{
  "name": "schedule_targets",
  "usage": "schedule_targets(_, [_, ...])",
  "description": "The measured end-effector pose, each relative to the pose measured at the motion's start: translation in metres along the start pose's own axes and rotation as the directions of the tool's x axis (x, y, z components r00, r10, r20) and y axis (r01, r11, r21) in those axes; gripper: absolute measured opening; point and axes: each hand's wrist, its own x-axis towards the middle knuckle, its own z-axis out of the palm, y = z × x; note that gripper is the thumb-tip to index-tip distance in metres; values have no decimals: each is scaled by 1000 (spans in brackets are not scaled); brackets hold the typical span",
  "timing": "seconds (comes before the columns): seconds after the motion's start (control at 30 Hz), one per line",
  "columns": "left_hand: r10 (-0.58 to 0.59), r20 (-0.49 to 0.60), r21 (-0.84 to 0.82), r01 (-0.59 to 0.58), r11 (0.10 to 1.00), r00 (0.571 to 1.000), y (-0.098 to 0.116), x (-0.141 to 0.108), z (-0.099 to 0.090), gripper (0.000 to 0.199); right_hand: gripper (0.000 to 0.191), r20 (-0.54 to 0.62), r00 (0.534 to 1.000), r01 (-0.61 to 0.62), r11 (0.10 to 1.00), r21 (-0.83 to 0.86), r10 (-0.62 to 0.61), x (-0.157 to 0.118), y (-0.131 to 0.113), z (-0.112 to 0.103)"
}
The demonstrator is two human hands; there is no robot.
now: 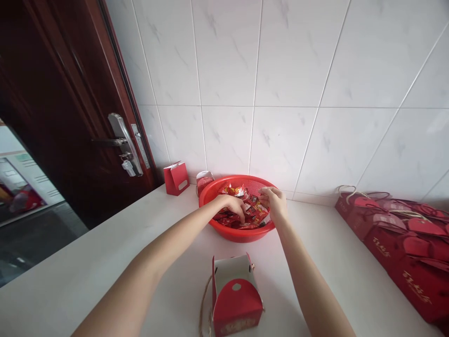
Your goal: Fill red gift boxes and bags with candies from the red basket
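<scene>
A red plastic basket (238, 236) with perforated sides stands near the wall, holding many small red wrapped packets (257, 215). My left hand (234, 206) reaches over the near left rim, fingers pointing down and touching the packets. Above the basket's right side is my right hand (275, 201), its fingers loosely bent and apart; nothing shows clearly between them. Between my forearms, an open red gift box (236, 304) faces me, with rounded flaps, a white inside and a twine cord (204, 299). Its bottom is out of sight.
On the white tabletop (157, 248), a closed red box (176, 179) and another small red box (204, 181) stand by the tiled wall (228, 70). Several red bags (396, 252) with cord handles line the right side. At left is a dark wooden door (70, 93) with keys in its lock.
</scene>
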Motion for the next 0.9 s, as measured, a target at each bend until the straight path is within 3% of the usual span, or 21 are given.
schedule_targets(0.13, [29, -52, -71, -32, 997, 998, -5, 2, 2, 13, 17, -12, 1000, -15, 1000, 0, 15, 0, 0, 0])
schedule_targets(0.27, [104, -167, -218, -140, 966, 980, -9, -4, -2, 8, 15, -26, 999, -35, 999, -9, 34, 1, 1, 0])
schedule_targets(0.43, [144, -337, -391, -277, 878, 930, -6, -11, -5, 27, 21, -19, 999, -49, 998, -32, 48, -1, -1, 1])
schedule_targets(0.6, [183, -408, -524, -393, 756, 894, 1, -16, -1, 39, 29, 111, 993, -41, 998, -38, 45, -9, -5, 4])
schedule_targets(0.73, [134, -419, -645, -398, 652, 898, 5, -21, 2, 47, 28, 79, 996, -28, 999, -25, 30, -6, -1, 4])
schedule_targets(0.83, [82, -418, -653, -362, 665, 905, 6, -23, 1, 44, 29, 1, 999, -38, 999, -7, 38, 1, 5, 2])
schedule_targets(0.9, [33, -464, -627, -354, 694, 885, 4, -23, 0, 32, 26, -32, 998, -50, 999, 8, 51, 5, 7, 0])
